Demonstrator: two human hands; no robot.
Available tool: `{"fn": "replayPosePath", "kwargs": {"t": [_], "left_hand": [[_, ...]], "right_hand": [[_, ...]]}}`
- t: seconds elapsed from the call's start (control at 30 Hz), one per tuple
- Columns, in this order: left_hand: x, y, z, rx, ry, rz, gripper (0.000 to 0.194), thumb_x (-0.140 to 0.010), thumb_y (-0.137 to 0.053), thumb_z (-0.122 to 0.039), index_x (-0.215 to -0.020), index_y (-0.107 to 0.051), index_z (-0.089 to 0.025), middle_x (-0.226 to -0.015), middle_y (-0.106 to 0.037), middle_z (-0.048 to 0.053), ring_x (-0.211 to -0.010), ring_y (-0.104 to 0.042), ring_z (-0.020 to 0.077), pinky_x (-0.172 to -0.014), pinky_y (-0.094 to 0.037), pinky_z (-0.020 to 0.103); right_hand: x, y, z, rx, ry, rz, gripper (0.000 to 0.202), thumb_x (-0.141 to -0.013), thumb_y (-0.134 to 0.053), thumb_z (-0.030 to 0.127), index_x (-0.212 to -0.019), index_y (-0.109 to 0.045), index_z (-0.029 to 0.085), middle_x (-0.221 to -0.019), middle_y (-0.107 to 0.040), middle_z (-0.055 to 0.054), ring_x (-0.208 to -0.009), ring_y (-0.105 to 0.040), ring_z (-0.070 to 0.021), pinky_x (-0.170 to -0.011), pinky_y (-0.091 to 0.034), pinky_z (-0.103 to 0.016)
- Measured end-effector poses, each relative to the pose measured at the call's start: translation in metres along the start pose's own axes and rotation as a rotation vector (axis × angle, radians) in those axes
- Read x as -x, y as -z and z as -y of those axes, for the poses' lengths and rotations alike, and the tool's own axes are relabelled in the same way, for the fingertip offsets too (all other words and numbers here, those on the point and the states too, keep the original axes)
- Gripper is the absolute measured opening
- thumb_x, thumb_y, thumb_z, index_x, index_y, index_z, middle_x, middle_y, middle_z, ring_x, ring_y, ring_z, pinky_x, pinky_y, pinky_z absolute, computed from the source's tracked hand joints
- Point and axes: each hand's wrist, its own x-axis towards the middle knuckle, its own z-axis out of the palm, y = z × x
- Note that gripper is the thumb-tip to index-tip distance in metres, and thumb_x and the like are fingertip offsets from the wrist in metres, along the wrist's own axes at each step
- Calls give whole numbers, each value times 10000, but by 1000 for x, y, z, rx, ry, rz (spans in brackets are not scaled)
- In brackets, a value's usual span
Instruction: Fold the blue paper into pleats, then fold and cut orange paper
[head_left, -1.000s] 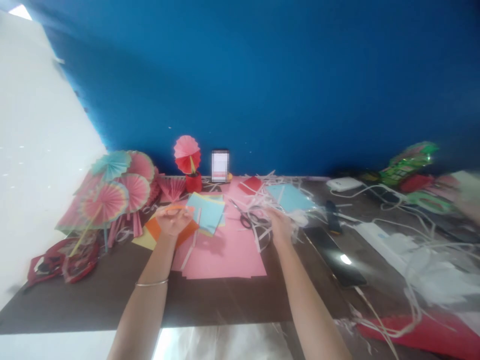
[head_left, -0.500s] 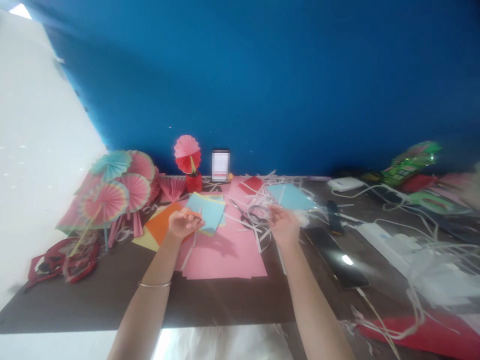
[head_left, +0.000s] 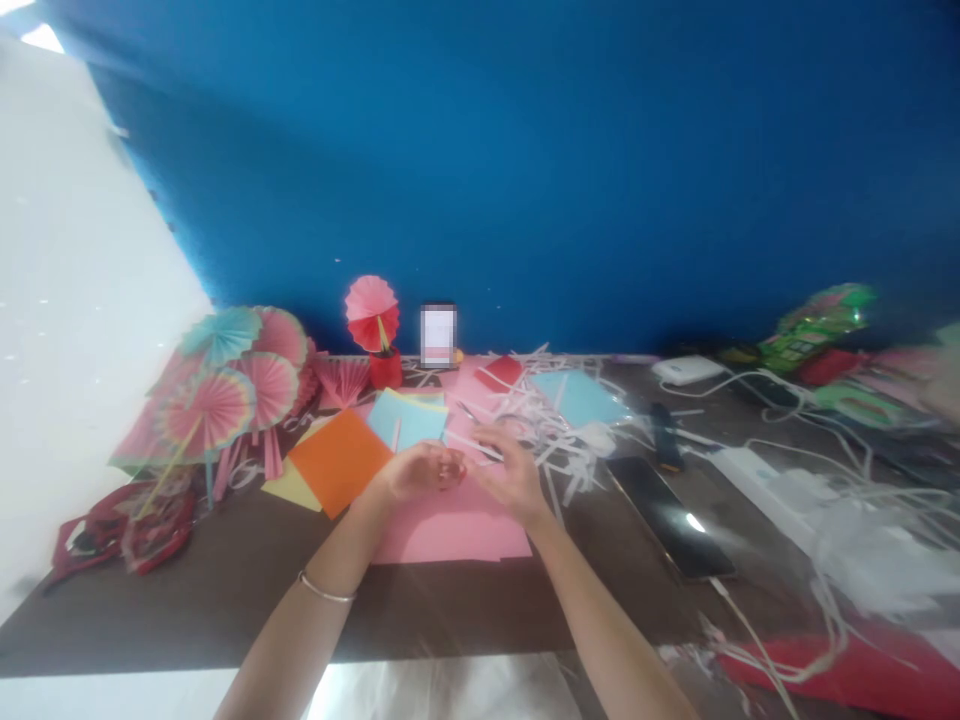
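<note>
Left hand (head_left: 427,470) curled, can't tell from here if it's pinching anything | right hand (head_left: 517,485) near it, fingers apart | pink paper (head_left: 450,535) beneath both, on table (head_left: 202,595); looks light, bendy, easily creased, best lifted by opposite edges

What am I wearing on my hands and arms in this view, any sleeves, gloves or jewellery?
Your left wrist has a thin, silvery bangle. Both hands, left and right, are gloveless, and no sleeves show on the visible forearms.
</note>
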Motion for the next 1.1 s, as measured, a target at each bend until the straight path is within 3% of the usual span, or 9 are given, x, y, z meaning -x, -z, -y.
{"fn": "replayPosePath", "kwargs": {"t": [0.17, 0.27, 0.4, 0.43, 0.5, 0.6, 0.8, 0.93, 1.1], "left_hand": [[-4, -6, 4, -16, 45, -40, 120, -601, -652, -265, -569, -638, -151, -632, -612, 52, -607, -552, 141, -619, -427, 283], [-1, -11, -1, -83, 58, -13, 171, -617, -664, -320, -602, -651, -150, -601, -585, 38, -572, -528, 126, -601, -417, 273], [6, -6, -26, -536, 16, -68, 321, -711, -577, -446, -782, -691, -155, -694, -602, 52, -652, -537, 146, -637, -414, 273], [8, -3, -32, -746, -48, -170, 340, -739, -538, -463, -797, -685, -162, -743, -613, 58, -706, -549, 167, -670, -417, 283], [9, 4, -40, -1230, -133, -540, 322, -718, -555, -448, -815, -661, -159, -811, -620, 83, -800, -558, 230, -736, -414, 340], [8, 13, -38, -1783, -57, -901, 378, -697, -579, -364, -974, -594, -108, -963, -590, 178, -931, -541, 347, -795, -384, 456], [13, 30, -34, -1990, 143, -742, 336, -774, -440, -141, -1101, -514, -122, -988, -577, 182, -881, -583, 303, -754, -406, 420], [23, 46, -50, -2002, 136, -728, 317, -777, -392, -49, -1002, -594, -144, -973, -596, 175, -980, -542, 310, -841, -360, 458], [14, 63, -72, -1948, 153, -774, 196, -748, -472, -92, -792, -656, -147, -944, -635, 148, -1025, -524, 323, -880, -342, 474]], "right_hand": [[3, -12, 3, 45, 39, -71, 46, -739, -617, 262, -739, -652, 232, -754, -664, -32, -777, -614, -193, -756, -484, -365], [3, -13, -4, -5, -33, -81, 91, -749, -596, 271, -686, -642, 225, -722, -658, -28, -750, -610, -189, -739, -481, -354], [-4, -4, -19, -271, -291, -242, 129, -711, -634, 338, -727, -622, 210, -714, -646, -20, -684, -601, -173, -668, -490, -331], [-7, -1, -24, -388, -360, -283, 154, -705, -638, 358, -710, -604, 208, -676, -627, -10, -631, -587, -158, -619, -489, -315], [-11, 4, -31, -611, -448, -252, 207, -709, -630, 401, -665, -565, 209, -610, -586, 6, -555, -553, -139, -536, -475, -291], [-13, 5, -34, -807, -512, -115, 219, -715, -625, 428, -697, -577, 215, -693, -616, -16, -552, -535, -132, -468, -451, -269], [-3, -10, -29, -1078, -697, 161, 268, -698, -674, 253, -961, -621, 261, -963, -619, -29, -551, -465, -62, -440, -393, -185], [-2, -10, -29, -1174, -720, 143, 245, -669, -695, 186, -897, -632, 250, -867, -589, 5, -562, -438, -46, -459, -375, -160], [-5, -9, -28, -1221, -717, 104, 187, -653, -717, 186, -816, -631, 216, -780, -554, 25, -538, -402, -29, -453, -343, -152]]}}
